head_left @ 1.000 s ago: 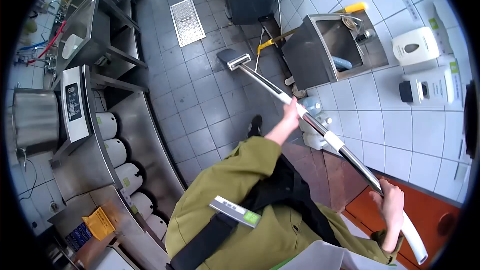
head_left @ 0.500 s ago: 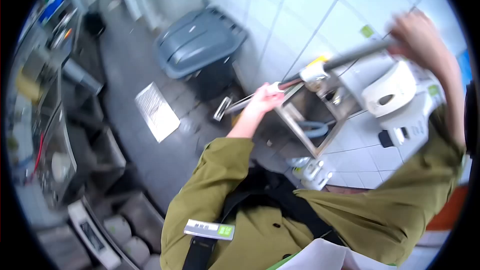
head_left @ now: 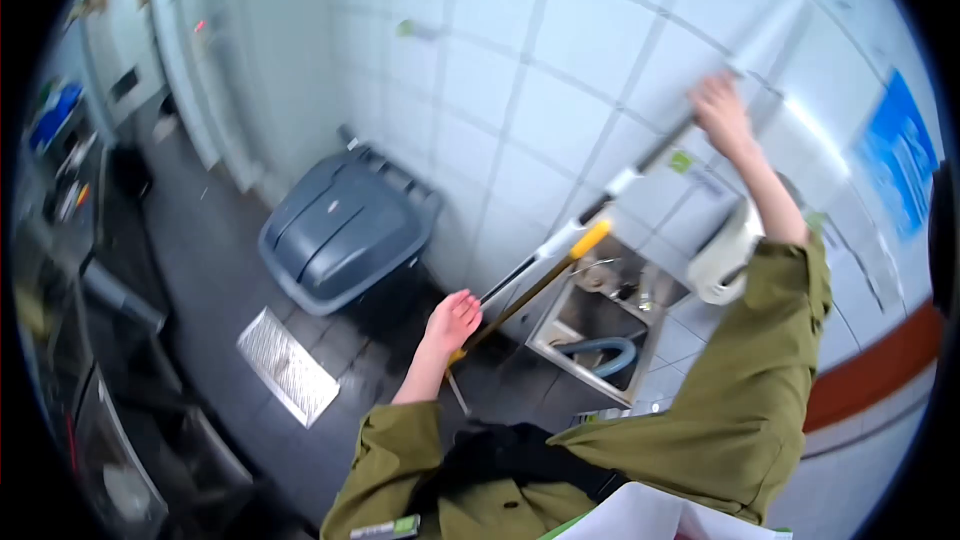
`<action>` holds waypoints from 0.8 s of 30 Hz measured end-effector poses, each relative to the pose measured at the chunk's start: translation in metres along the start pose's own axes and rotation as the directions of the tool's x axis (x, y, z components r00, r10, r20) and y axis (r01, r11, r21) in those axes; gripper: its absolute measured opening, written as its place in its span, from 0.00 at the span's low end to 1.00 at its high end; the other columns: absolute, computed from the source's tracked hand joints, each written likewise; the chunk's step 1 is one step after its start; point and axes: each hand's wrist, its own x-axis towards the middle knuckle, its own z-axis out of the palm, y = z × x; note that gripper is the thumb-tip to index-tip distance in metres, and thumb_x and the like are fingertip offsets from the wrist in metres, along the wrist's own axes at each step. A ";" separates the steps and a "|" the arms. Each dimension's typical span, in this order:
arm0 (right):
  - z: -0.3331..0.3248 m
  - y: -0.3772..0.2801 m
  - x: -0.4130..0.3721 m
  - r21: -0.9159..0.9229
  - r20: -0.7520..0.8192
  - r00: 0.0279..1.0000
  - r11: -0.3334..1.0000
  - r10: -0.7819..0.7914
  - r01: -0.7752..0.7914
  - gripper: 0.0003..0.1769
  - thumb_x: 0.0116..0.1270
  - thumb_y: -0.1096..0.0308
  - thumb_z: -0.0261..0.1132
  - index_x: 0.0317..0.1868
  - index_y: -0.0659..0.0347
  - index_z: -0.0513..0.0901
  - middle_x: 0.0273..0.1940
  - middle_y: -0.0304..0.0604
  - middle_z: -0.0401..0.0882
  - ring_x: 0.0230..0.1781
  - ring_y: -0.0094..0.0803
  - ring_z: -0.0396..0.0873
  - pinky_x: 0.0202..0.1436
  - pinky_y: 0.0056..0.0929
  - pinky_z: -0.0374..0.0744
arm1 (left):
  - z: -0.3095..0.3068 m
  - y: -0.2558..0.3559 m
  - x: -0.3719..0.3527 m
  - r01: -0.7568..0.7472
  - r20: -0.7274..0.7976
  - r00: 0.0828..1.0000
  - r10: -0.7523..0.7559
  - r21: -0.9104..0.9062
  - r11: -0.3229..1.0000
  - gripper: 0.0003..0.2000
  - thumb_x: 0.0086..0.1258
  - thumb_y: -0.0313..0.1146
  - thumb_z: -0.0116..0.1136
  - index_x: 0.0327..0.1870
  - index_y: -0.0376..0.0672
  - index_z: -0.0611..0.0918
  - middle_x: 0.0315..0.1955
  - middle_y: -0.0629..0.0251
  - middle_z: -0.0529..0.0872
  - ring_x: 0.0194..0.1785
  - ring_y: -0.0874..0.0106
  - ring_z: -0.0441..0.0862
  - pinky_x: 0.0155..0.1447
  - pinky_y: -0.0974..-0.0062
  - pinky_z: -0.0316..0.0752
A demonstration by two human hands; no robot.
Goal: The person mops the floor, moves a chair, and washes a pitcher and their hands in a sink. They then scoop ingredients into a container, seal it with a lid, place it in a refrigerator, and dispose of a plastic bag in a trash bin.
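Note:
A long pole (head_left: 575, 233) with grey, white and black sections runs slantwise in front of the tiled wall. My right hand (head_left: 722, 115), raised high, is closed on its upper part; beyond the fingers stretches a blurred white length. My left hand (head_left: 455, 322) is curled at the lower end of the pole, and whatever lies past that hand is hidden. Just below and nearly parallel stands a brown stick (head_left: 530, 298) with a yellow tip, apart from my right hand. Behind the two shafts is a steel sink (head_left: 540, 342) with a grey-blue hose (head_left: 615, 355) in it.
A lidded grey bin (head_left: 350, 225) stands against the wall on the left. A metal grate (head_left: 288, 368) lies in the dark floor. White dispensers (head_left: 722, 258) and a blue sign (head_left: 898, 155) are on the right wall. Dark steel units (head_left: 120, 450) line the left side.
My view has turned, showing more wall. The pole has swung away from the sink toward the wall, with both hands still on it. The metal head at its lower end no longer shows.

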 end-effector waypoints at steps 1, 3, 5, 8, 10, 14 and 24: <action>-0.008 -0.012 -0.009 -0.048 0.096 0.990 0.994 0.099 -0.095 0.26 0.46 0.74 0.58 0.51 0.53 0.71 0.56 0.50 0.63 0.60 0.46 0.57 0.64 0.45 0.52 | -0.014 0.005 -0.010 0.024 -0.005 1.000 -0.024 -0.035 0.999 0.06 0.59 0.33 0.51 0.35 0.42 0.75 0.31 0.68 0.77 0.39 0.72 0.74 0.46 0.72 0.69; -0.018 -0.033 -0.023 -0.020 0.241 0.964 0.993 0.114 -0.113 0.35 0.48 0.69 0.60 0.60 0.44 0.62 0.61 0.50 0.54 0.62 0.45 0.53 0.64 0.44 0.52 | -0.041 0.015 -0.040 -0.006 -0.055 0.998 0.000 -0.104 0.995 0.08 0.59 0.33 0.51 0.37 0.42 0.74 0.33 0.67 0.76 0.40 0.73 0.74 0.47 0.72 0.69; 0.040 -0.031 -0.044 -0.003 0.316 0.937 0.988 0.148 -0.155 0.36 0.53 0.52 0.61 0.62 0.43 0.58 0.63 0.49 0.51 0.62 0.44 0.53 0.61 0.42 0.55 | -0.055 0.034 -0.085 -0.085 -0.156 0.986 0.064 -0.133 0.987 0.10 0.60 0.34 0.51 0.40 0.42 0.74 0.34 0.69 0.75 0.42 0.73 0.72 0.48 0.74 0.68; 0.035 -0.044 -0.043 -0.234 0.445 0.866 0.963 0.229 -0.134 0.33 0.57 0.48 0.55 0.61 0.48 0.60 0.60 0.52 0.56 0.60 0.45 0.57 0.60 0.42 0.57 | -0.033 0.071 -0.194 -0.365 -0.209 0.910 0.357 -0.001 0.931 0.08 0.61 0.33 0.50 0.39 0.43 0.73 0.32 0.71 0.75 0.40 0.77 0.73 0.48 0.77 0.68; -0.004 -0.083 -0.028 -0.366 0.442 0.833 0.915 0.332 -0.171 0.29 0.58 0.50 0.55 0.59 0.51 0.64 0.57 0.51 0.62 0.58 0.45 0.60 0.57 0.42 0.62 | -0.009 0.092 -0.275 -0.598 -0.146 0.765 0.628 0.200 0.776 0.05 0.63 0.30 0.48 0.37 0.41 0.73 0.30 0.69 0.74 0.36 0.79 0.73 0.45 0.79 0.70; 0.015 -0.169 0.037 0.202 0.269 0.947 0.951 0.175 -0.234 0.26 0.61 0.57 0.54 0.59 0.53 0.64 0.59 0.53 0.59 0.60 0.46 0.57 0.60 0.41 0.58 | 0.020 0.112 -0.452 -0.780 0.300 -0.241 0.923 0.505 -0.368 0.07 0.58 0.22 0.51 0.37 0.39 0.70 0.31 0.66 0.73 0.34 0.76 0.73 0.42 0.80 0.69; -0.408 -0.676 0.254 0.899 -0.431 0.689 -0.208 -0.583 0.386 0.19 0.55 0.74 0.56 0.50 0.63 0.70 0.50 0.50 0.69 0.43 0.38 0.74 0.46 0.29 0.72 | -0.019 0.153 -0.759 -0.171 0.844 -0.527 0.101 0.011 -0.985 0.10 0.60 0.27 0.50 0.41 0.38 0.70 0.34 0.64 0.75 0.38 0.74 0.73 0.46 0.78 0.68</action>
